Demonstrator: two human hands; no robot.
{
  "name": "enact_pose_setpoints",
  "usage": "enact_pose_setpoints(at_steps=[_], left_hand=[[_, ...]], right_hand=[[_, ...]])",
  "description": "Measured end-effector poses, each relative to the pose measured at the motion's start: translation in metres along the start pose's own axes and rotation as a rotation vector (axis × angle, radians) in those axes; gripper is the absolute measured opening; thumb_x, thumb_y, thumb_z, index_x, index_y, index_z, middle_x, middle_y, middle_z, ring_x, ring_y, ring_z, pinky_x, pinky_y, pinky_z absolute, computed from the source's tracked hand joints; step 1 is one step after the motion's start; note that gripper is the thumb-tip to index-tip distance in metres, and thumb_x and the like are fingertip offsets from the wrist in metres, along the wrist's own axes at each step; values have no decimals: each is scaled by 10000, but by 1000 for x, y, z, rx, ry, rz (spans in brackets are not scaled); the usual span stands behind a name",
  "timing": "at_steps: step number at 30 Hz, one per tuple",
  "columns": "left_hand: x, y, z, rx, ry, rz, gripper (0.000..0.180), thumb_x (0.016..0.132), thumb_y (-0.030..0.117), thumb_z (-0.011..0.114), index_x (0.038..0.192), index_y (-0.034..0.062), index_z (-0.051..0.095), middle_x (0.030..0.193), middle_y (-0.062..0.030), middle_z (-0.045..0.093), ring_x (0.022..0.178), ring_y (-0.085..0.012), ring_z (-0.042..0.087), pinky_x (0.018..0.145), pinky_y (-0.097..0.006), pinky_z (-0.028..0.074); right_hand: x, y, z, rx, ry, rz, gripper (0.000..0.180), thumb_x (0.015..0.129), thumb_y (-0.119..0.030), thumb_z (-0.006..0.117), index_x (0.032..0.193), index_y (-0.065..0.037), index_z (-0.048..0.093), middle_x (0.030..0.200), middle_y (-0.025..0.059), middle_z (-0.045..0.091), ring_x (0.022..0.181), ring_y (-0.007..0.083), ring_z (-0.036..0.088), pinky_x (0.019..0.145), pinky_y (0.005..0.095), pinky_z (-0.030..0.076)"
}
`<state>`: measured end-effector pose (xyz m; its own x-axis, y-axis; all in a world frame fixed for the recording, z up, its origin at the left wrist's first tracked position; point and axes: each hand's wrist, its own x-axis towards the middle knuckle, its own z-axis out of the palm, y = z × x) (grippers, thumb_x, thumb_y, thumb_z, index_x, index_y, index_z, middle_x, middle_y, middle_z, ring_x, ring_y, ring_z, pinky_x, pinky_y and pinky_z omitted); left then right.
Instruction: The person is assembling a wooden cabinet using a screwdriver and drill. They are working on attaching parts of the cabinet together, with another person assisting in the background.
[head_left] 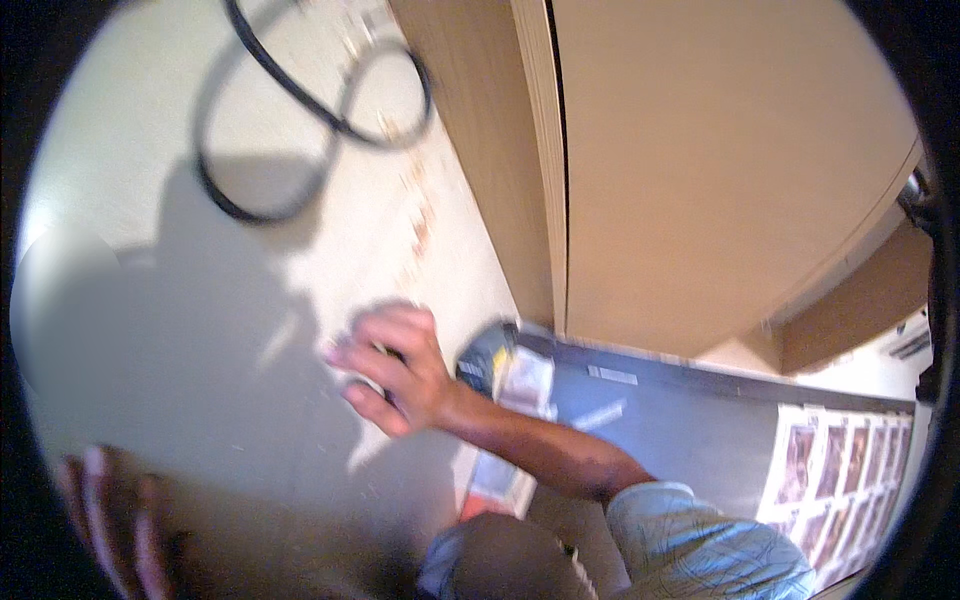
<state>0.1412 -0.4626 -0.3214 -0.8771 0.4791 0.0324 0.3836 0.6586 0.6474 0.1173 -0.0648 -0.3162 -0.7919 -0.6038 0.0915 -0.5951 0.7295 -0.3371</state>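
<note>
The picture is blurred by motion. My right hand (395, 370) reaches across the pale surface (150, 300) from the lower right, in a light blue short sleeve. Its fingers curl over a small object (372, 384), part dark and part pale, too blurred to name. Just right of that wrist lies a blue and yellow object (488, 355) beside some white packaging (527, 380). My left hand (110, 520) is at the lower left edge, fingers apart and resting on the surface, with nothing in it.
A black cable (300, 95) loops over the pale surface at the top. Tall light-brown wooden panels (700, 170) stand at the upper right. Below them is a grey-blue sheet (670, 420), and a printed sheet of small pictures (850, 460) lies at the right.
</note>
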Motion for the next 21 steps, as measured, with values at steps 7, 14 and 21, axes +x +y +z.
enact_pose_setpoints(at_steps=[7,14,21], left_hand=[[11,25,0,-99,113,-148,318,1094,165,579,1353,70,739,1517,-139,650,1442,-346,575,1225,-519,411],[11,25,0,-158,182,-189,305,1090,121,588,1363,101,722,1543,-88,627,1451,-339,556,1232,-508,422],[8,24,-3,-204,171,-193,317,1089,142,593,1383,106,708,1547,-91,625,1469,-334,538,1246,-509,402]], right_hand=[[-4,5,-1,33,-27,52,348,968,-229,735,1286,-89,731,1233,122,608,1137,311,582,1006,456,478],[-3,3,-3,32,-43,66,336,973,-226,727,1286,-105,705,1223,116,597,1159,309,569,1021,459,464],[-1,2,-4,-14,-63,52,360,966,-242,716,1290,-93,667,1228,126,571,1154,319,558,1015,467,461]])
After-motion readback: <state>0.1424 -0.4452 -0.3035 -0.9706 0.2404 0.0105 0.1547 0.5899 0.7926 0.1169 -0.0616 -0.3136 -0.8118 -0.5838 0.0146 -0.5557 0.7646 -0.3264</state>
